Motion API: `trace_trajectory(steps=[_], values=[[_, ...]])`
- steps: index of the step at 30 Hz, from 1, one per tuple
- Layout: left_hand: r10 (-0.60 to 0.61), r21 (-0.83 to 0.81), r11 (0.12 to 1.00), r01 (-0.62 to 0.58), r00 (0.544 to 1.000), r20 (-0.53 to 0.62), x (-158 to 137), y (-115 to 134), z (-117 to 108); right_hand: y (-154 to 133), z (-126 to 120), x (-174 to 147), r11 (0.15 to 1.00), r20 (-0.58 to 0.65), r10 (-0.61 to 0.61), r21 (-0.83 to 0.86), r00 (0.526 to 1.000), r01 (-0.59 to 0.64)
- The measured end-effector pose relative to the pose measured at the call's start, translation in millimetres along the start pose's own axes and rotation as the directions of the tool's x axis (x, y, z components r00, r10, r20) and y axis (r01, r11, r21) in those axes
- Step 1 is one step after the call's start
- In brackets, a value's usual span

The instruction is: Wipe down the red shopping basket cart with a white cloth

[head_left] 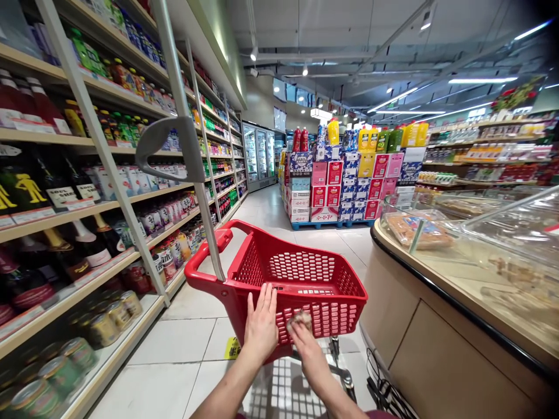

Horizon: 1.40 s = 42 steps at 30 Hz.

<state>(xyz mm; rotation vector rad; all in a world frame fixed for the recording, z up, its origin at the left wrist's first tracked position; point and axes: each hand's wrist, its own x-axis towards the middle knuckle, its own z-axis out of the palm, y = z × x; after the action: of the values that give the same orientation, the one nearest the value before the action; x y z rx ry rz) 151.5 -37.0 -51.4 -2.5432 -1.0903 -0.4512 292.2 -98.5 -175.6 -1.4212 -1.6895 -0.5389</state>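
One right hand (pixel 308 343) gripped one greyish wad (pixel 303 319), probably a cloth though blurred, against the near side of one red cart (pixel 248 294), while one left hand (pixel 262 326) lay open, flat at its rim. Wiping appeared under way; the next move seemed to call for bracing the cart and working along the lattice. One metal pole (pixel 208 227), bearing one grey handle (pixel 192 151), rose beyond.

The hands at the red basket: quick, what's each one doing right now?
Left hand: open, fingers spread flat against the side of the red basket.
Right hand: holding what looks like a crumpled cloth to the basket's slotted side.
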Motion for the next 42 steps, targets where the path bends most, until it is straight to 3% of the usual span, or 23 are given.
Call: trace_trajectory(steps=[3, 6, 9, 12, 14, 19, 24, 26, 30, 35, 38, 42], values=[[-0.023, 0.013, 1.0, 0.023, 0.999, -0.037, -0.5, -12.7, -5.0, -7.0, -4.6, 6.0, 0.998, 0.005, 0.053, 0.037, 0.999, -0.053], [-0.105, 0.02, 0.994, 0.106, 0.993, -0.056, -0.2, -23.2, -11.1, -11.7, -12.8, 38.6, 0.994, -0.101, 0.078, 0.08, 0.992, -0.07], [-0.114, 0.008, 0.993, 0.114, 0.993, -0.032, 0.0, -27.0, -15.6, -15.5, -4.5, 47.8, 0.998, -0.131, -0.017, 0.064, 0.991, 0.026], [-0.108, -0.012, 0.994, 0.108, 0.994, -0.015, -1.1, -26.9, -17.8, -22.9, 7.2, 32.6, 0.994, -0.039, -0.078, 0.069, 0.996, 0.08], [-0.092, -0.019, 0.996, 0.091, 0.996, -0.016, -2.5, -26.4, -17.9, -29.9, 6.2, 33.5, 0.995, -0.033, -0.033, 0.097, 0.999, 0.036], [-0.09, -0.028, 0.996, 0.088, 0.993, -0.071, -6.2, -27.1, -14.2, -42.7, 0.5, 74.5, 0.99, -0.155, 0.021, 0.141, 0.988, 0.001], [-0.056, 0.006, 0.998, 0.057, 0.996, -0.076, -8.0, -33.2, -11.1, -40.6, 21.3, 44.1, 0.987, -0.022, -0.124, 0.098, 0.992, 0.126], [-0.048, 0.002, 0.999, 0.048, 0.996, -0.069, -8.3, -33.8, -10.7, -40.1, 19.9, 36.5, 0.987, -0.009, -0.13, 0.095, 0.991, 0.131], [-0.065, 0.002, 0.998, 0.066, 0.995, -0.082, -8.6, -32.3, -9.8, -42.3, 7.1, 58.5, 0.993, -0.088, -0.064, 0.089, 0.994, 0.072], [-0.047, -0.024, 0.999, 0.045, 0.995, -0.088, -8.4, -42.8, -13.4, -39.6, 4.5, 55.7, 0.979, -0.041, -0.195, 0.047, 0.98, 0.197], [-0.107, -0.007, 0.994, 0.107, 0.988, -0.11, -7.6, -51.5, -17.3, -37.5, -4.0, 57.0, 0.988, -0.064, -0.123, 0.087, 0.99, 0.128], [-0.139, 0.028, 0.989, 0.143, 0.984, -0.113, -6.3, -54.4, -20.2, -28.4, -12.9, 89.1, 0.997, -0.134, -0.023, 0.076, 0.991, 0.033]])
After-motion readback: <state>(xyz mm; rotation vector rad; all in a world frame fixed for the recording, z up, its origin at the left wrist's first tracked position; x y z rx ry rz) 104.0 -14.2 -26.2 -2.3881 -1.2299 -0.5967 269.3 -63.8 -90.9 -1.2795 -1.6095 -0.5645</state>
